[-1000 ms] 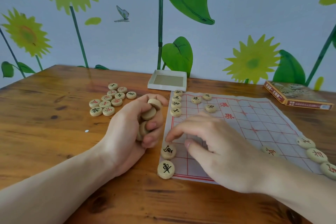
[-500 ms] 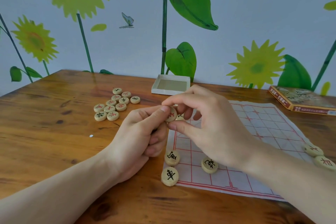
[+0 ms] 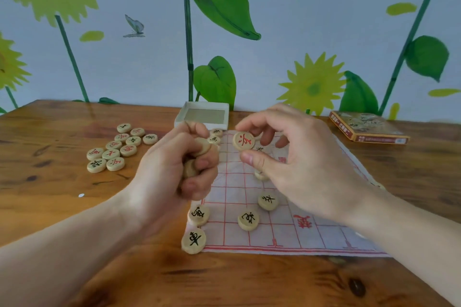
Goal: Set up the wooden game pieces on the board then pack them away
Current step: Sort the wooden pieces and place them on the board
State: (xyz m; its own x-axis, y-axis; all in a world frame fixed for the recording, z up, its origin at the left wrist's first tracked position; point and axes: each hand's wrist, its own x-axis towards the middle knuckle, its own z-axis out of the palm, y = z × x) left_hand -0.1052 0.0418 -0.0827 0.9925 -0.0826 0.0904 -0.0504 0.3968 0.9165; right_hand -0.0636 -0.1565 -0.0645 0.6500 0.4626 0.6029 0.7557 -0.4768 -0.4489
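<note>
A white cloth board [image 3: 282,234] with a red grid lies on the wooden table. My right hand [image 3: 301,157] pinches a round wooden piece with a red character [image 3: 243,141] above the board's far left part. My left hand [image 3: 179,169] grips a stack of several wooden pieces [image 3: 199,154] just left of the board. Black-marked pieces sit on the board's near left: one at the corner [image 3: 193,240], one above it [image 3: 198,214], and two more [image 3: 248,219] [image 3: 268,201] further in. More pieces line the far left edge [image 3: 215,136].
A loose pile of pieces [image 3: 117,147] lies on the table at the left. An open white box tray [image 3: 202,117] stands by the wall behind the hands. The printed box lid [image 3: 366,128] rests at the far right.
My right hand rose from the board, took a red piece from the stack in my left hand, and now holds it apart. The camera moved closer.
</note>
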